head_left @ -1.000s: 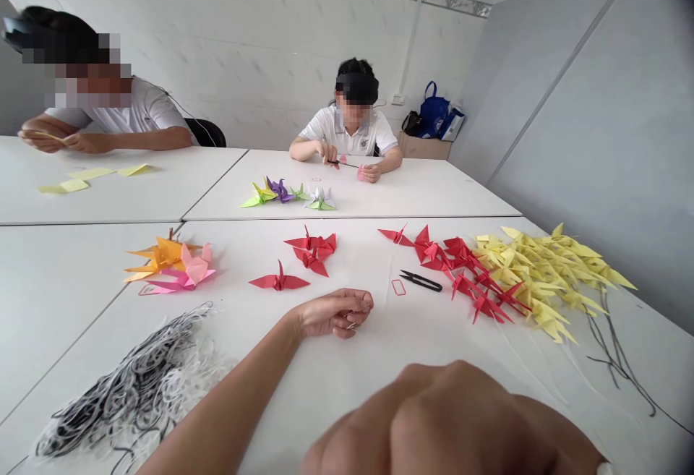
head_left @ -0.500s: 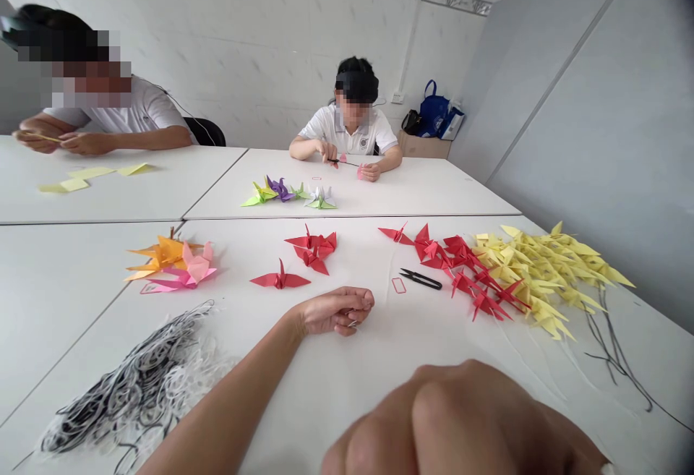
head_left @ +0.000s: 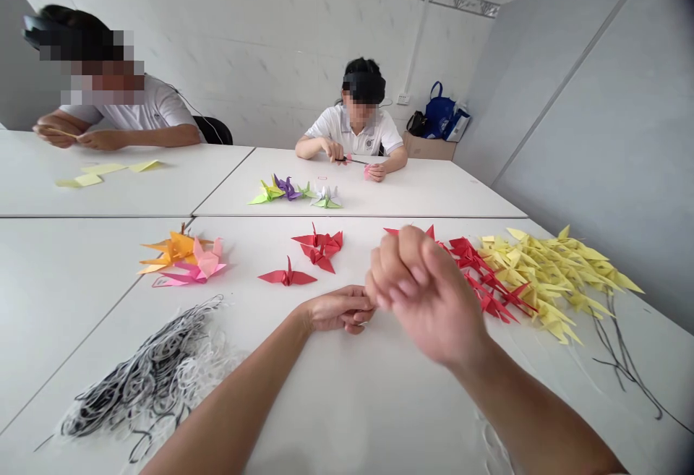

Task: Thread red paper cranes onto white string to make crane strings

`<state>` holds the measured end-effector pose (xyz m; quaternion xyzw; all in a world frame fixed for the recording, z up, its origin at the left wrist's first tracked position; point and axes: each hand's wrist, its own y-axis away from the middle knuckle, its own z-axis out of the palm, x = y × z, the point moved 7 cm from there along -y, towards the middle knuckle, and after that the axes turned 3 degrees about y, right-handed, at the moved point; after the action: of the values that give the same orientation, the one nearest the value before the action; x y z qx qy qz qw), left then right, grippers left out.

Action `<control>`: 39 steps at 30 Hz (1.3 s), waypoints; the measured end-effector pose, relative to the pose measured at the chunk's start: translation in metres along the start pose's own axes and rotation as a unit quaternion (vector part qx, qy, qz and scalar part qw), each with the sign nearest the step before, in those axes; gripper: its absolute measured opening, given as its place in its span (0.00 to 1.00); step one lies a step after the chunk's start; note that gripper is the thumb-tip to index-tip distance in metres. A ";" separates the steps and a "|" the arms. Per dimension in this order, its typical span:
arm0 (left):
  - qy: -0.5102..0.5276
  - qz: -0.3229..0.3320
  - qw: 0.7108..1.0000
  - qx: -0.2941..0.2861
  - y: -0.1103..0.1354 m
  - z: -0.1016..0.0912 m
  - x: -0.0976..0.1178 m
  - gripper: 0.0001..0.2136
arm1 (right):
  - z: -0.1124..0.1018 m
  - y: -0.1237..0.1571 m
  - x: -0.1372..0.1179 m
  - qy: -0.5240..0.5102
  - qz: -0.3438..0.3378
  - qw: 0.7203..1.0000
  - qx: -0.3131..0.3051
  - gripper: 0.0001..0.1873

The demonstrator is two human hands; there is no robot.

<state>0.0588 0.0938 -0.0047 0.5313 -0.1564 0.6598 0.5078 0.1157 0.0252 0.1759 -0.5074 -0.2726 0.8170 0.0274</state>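
My left hand (head_left: 340,310) rests on the white table with its fingers curled in a pinch; a small pale glint shows at the fingertips, too small to name. Close beside it, my right hand (head_left: 420,291) is raised with fingers folded in, slightly blurred, and whatever it grips is hidden. Behind the right hand lies a row of red paper cranes (head_left: 496,305), partly covered by it. Just beyond my left hand sit a single red crane (head_left: 287,277) and a small cluster of red cranes (head_left: 319,247).
Yellow paper cranes (head_left: 547,265) pile up at right, dark cords (head_left: 618,345) beside them. A bundle of black and white cords (head_left: 146,374) lies at left, orange and pink cranes (head_left: 189,258) behind it. Two people sit across; one holds a dark tool and pink paper.
My right hand has swung from close to the camera up and forward to beside my left hand, now covering the black thread snips. My left hand stays put. The view has shifted slightly.
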 end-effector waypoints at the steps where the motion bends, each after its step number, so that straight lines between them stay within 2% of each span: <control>1: 0.009 -0.009 0.999 -0.034 0.000 0.004 -0.001 0.07 | -0.018 -0.008 0.011 0.038 0.006 0.998 0.045 0.17; 3: 0.020 -0.013 0.995 -0.097 -0.001 0.012 -0.002 0.08 | -0.051 -0.023 0.035 0.160 0.015 0.985 0.070 0.13; 4: 0.023 -0.010 0.994 -0.109 -0.001 0.013 -0.002 0.09 | -0.068 -0.030 0.049 0.235 0.024 0.968 0.079 0.11; 6: 0.025 -0.005 0.992 -0.121 -0.002 0.013 -0.002 0.10 | -0.098 -0.042 0.079 0.392 0.053 0.916 0.069 0.11; 9: 0.025 0.000 0.991 -0.134 -0.002 0.013 -0.003 0.10 | -0.130 -0.055 0.116 0.445 0.078 0.890 0.055 0.10; 13: 0.022 0.003 0.991 -0.135 -0.001 0.013 -0.003 0.12 | -0.141 -0.064 0.151 0.469 0.095 0.878 0.008 0.09; 17: 0.023 0.002 0.991 -0.129 0.000 0.012 -0.002 0.14 | -0.142 -0.062 0.171 0.474 0.096 0.875 -0.010 0.12; 22: 0.029 0.021 0.994 -0.106 -0.001 0.009 0.000 0.14 | -0.152 -0.042 0.164 0.477 0.074 0.875 0.033 0.15; 28: 0.071 0.107 0.992 -0.006 -0.008 -0.008 0.010 0.13 | -0.171 0.001 0.134 0.445 0.050 0.885 0.124 0.16; 31: 0.082 0.121 0.989 0.027 -0.009 -0.014 0.012 0.08 | -0.175 0.017 0.127 0.415 0.051 0.895 0.154 0.17; 35: 0.074 0.133 0.986 0.060 -0.010 -0.016 0.014 0.06 | -0.178 0.022 0.124 0.368 0.054 0.911 0.176 0.17; 39: 0.040 0.180 0.974 0.128 -0.011 -0.020 0.018 0.06 | -0.182 0.019 0.126 0.305 0.065 0.933 0.181 0.16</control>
<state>0.0587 0.1224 -0.0003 0.5280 -0.1431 0.7760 0.3138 0.2131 0.1256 0.0027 -0.7349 -0.0651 0.6587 0.1474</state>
